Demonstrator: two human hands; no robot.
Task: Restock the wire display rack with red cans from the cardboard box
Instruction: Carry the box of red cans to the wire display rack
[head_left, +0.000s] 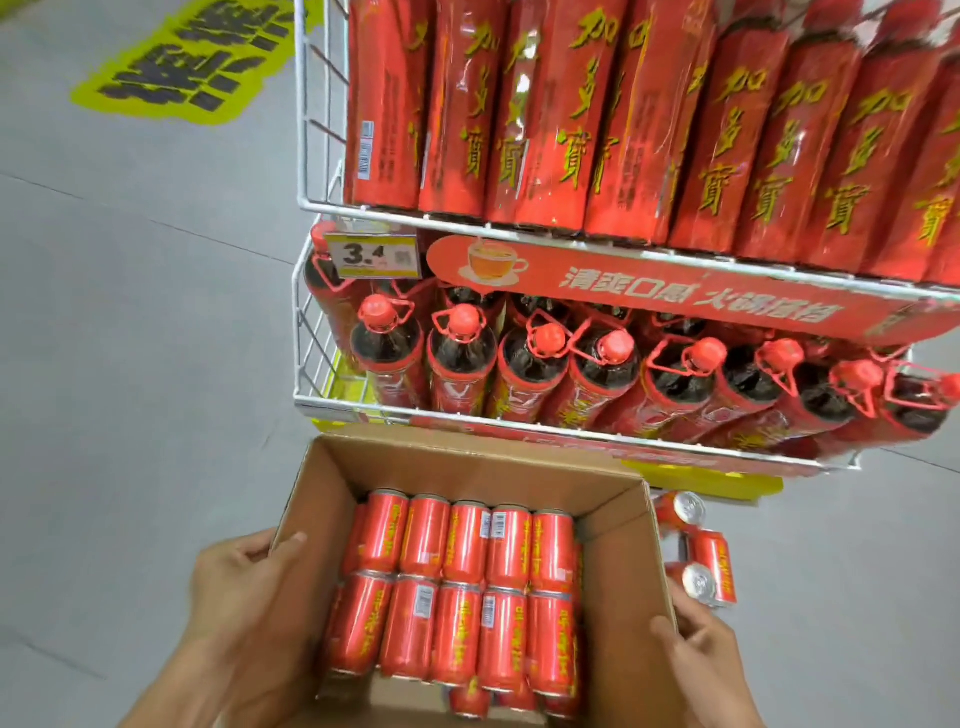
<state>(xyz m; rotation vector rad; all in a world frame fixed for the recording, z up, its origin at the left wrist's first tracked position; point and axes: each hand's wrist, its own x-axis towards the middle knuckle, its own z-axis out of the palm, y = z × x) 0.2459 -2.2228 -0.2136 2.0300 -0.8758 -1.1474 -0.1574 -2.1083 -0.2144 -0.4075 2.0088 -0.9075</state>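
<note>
Closest in, the left hand (244, 582) has its grip closed on the left wall of the open brown cardboard box (618, 561), with the thumb hooked over the rim and the rest of the hand outside. The right hand (701, 654) mirrors it on the right wall, thumb over the edge, grip clamped on the cardboard. Both forearms are cut off at the bottom of the frame.

Inside the box are red cans with yellow lettering (470, 543), lying on their sides. There are 2 rows of 5 on top, and the layer beneath is mostly hidden. Just right of the box, on the grey floor (130, 338), sits a small cluster of loose red cans (701, 556), partly hidden behind the box wall.

Beyond stands the white wire display rack (297, 104). Its lower tier is packed with dark bottles with red caps (457, 353). Its upper tier holds tall red plastic-wrapped packs (550, 114), their tops cropped. A yellow price tag (371, 255) reads 3.4; the smaller print is blurred.
</note>
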